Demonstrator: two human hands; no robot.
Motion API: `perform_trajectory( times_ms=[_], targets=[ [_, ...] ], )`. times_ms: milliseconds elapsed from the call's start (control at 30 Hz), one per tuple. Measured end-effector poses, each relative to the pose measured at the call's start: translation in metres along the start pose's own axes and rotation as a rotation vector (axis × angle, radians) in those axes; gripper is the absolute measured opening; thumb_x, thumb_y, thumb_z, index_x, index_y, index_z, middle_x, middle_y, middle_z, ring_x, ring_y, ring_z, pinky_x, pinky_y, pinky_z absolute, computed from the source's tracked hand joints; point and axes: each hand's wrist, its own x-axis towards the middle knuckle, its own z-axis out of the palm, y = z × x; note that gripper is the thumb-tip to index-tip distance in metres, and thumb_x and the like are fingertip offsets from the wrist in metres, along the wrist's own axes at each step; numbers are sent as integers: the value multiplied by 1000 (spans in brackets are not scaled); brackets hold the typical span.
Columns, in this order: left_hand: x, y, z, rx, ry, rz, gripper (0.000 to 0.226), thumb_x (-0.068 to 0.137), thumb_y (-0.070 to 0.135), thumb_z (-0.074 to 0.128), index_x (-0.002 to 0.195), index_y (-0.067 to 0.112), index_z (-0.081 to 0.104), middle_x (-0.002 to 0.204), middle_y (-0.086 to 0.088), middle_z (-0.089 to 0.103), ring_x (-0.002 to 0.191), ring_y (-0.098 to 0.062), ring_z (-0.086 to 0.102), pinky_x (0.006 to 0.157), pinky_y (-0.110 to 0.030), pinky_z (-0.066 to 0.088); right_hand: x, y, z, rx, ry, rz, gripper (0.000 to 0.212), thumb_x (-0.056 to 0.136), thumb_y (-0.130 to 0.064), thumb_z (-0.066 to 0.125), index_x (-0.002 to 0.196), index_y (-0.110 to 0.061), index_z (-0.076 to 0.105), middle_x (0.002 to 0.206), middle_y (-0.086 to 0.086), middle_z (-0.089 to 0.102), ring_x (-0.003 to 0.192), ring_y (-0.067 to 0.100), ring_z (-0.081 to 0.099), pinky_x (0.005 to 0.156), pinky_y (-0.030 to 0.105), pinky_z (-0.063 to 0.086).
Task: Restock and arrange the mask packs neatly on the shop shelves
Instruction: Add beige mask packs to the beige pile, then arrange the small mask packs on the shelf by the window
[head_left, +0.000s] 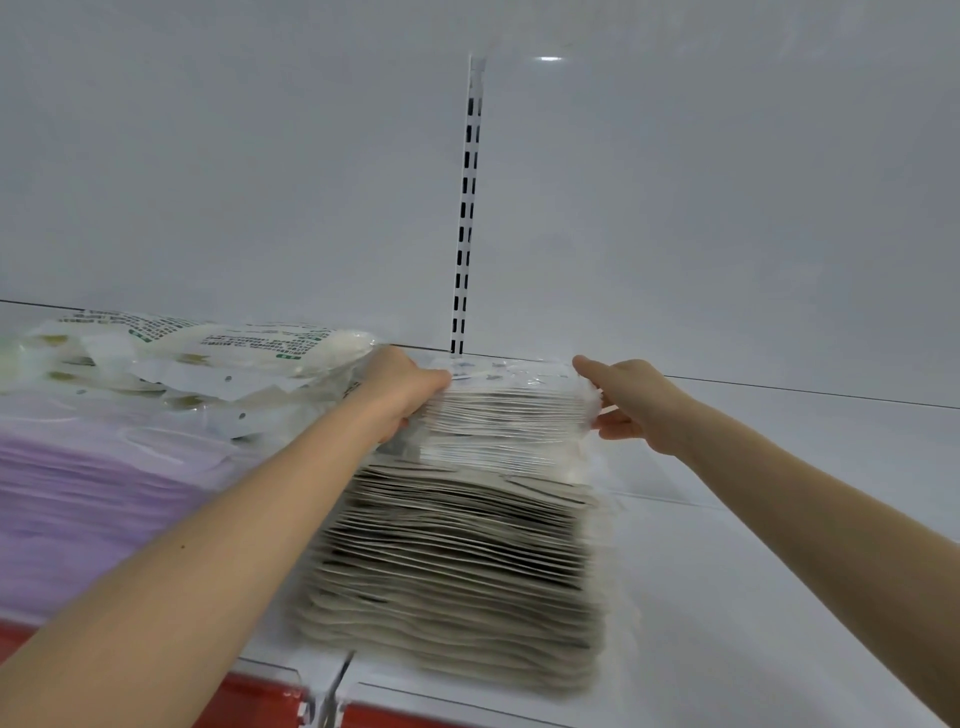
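A tall stack of beige mask packs (457, 561) stands on the white shelf (753, 571), seen edge-on. On top of it lies a clear-wrapped bundle of mask packs (498, 415). My left hand (405, 387) grips the bundle's left end, fingers curled over its top edge. At the right end my right hand (623, 397) pinches the wrap, thumb below and index finger stretched along the top. Both forearms reach up from below.
Left of the stack, loose white packs with green print (171, 358) lie piled on a stack of lilac packs (93, 493). A slotted upright (467, 208) runs up the white back panel. A red price strip (249, 701) edges the shelf front.
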Motion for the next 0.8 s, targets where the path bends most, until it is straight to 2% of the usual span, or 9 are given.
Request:
perform_trajectory(
  times_ms=[200,333,433,500,567,667,767,800],
  targets=[
    [1,1,-1,-24,43,37,30,83,16,63,67,18,38,69,0,36,62,-14,33,53,-27,25,2,-1,1,7,-14,-14,37,92,-40,51,99,-5,59,79,5,60,62,18,55,66,28,45],
    [0,3,0,-3,69,59,25,80,16,64,69,15,42,69,-4,36,66,-16,35,55,-27,23,1,0,1,-15,-32,-12,37,92,-40,51,99,-6,61,86,7,61,67,18,56,69,30,43],
    [0,2,1,-20,79,64,33,78,14,65,61,16,37,64,-2,33,69,-17,37,60,-27,26,0,1,0,-8,-48,-5,29,92,-40,52,90,-12,59,94,5,58,76,21,53,77,33,39],
    [1,3,3,-45,89,61,38,78,12,65,57,17,34,60,-1,31,63,-16,36,61,-27,27,0,2,-1,-7,-37,1,31,92,-39,52,102,-11,59,103,4,56,88,23,52,85,36,37],
    [1,4,4,-95,90,44,34,80,11,64,60,16,37,68,-5,41,66,-18,44,57,-26,29,1,3,-1,-4,-29,13,37,92,-39,53,112,-9,58,111,4,54,98,24,51,92,38,36],
    [-4,11,5,-257,48,11,23,85,4,60,72,13,45,83,-7,55,71,-20,56,60,-28,45,1,4,-2,4,-57,34,36,92,-41,52,109,-11,58,115,5,55,103,24,51,96,40,35],
    [-6,14,4,-373,65,0,16,84,-4,59,84,10,50,97,-13,55,72,-22,55,63,-31,48,2,7,0,-5,-51,37,43,91,-43,52,115,-8,59,122,10,55,114,27,51,93,40,34],
    [-6,15,4,-387,90,11,19,83,-5,59,94,8,53,104,-13,54,73,-21,53,66,-33,47,1,7,1,-10,-41,34,43,92,-42,51,115,-7,59,121,11,54,116,27,49,92,38,33]
  ],
)
